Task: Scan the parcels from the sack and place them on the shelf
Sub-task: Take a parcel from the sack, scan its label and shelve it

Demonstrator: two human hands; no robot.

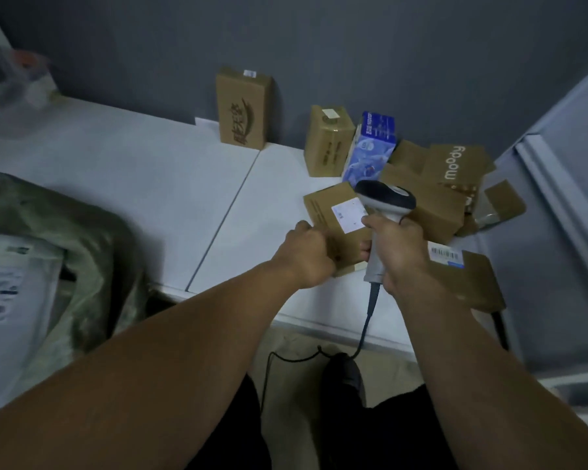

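My right hand [396, 247] grips the handle of a grey barcode scanner [387, 200], whose head points at a brown cardboard parcel [330, 212] with a white label. My left hand [308, 254] holds that parcel's near left edge with curled fingers. The parcel lies on the white table [150, 184]. A green sack [65, 239] with white plastic mailers [11, 286] inside stands at the left. A flat brown parcel [469, 279] with a barcode label lies under my right wrist.
Several parcels crowd the table's far right: a tall brown box [243, 110], a smaller brown box [326, 144], a blue box [370, 147], a "moody" carton [454, 164]. A grey wall runs behind. The scanner's cable [364, 337] hangs to the floor near my shoe [345, 371].
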